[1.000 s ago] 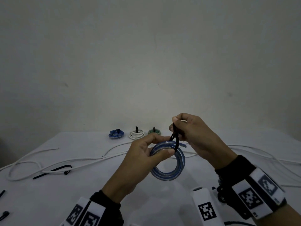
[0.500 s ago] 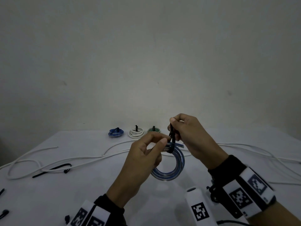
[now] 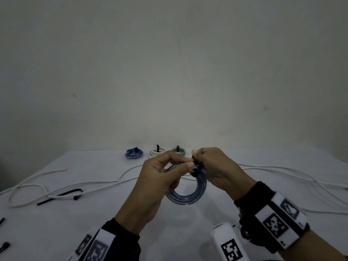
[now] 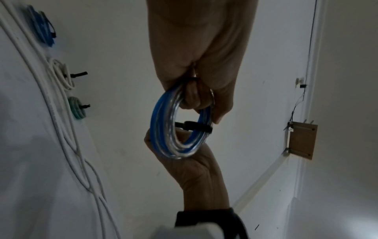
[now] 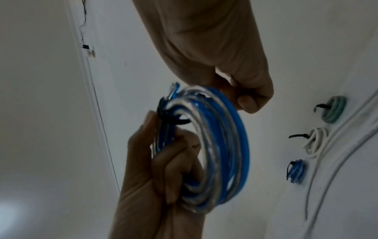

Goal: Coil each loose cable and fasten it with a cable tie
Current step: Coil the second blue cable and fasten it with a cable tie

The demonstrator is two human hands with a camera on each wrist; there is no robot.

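Note:
Both hands hold a blue and clear cable coil (image 3: pixel 188 198) upright above the table. My left hand (image 3: pixel 160 178) grips the coil's upper left, with its thumb and forefinger beside the black cable tie (image 3: pixel 195 167). My right hand (image 3: pixel 212 166) pinches that tie at the coil's top right. In the left wrist view the tie (image 4: pixel 196 127) crosses the strands of the coil (image 4: pixel 163 129). The right wrist view is blurred; it shows the coil (image 5: pixel 231 145) and the dark tie (image 5: pixel 167 116) by a thumb tip.
Three tied coils stand at the table's back edge: blue (image 3: pixel 134 153), white (image 3: pixel 156 153), green (image 3: pixel 178 151). Loose white cables (image 3: pixel 94 183) run across the table behind my hands. Spare black ties (image 3: pixel 60 195) lie at the left, and a wall rises behind.
The tie's loose loop above the coil has drawn down snug against the strands. My left thumb and forefinger moved up beside the tie, and both hands rose slightly.

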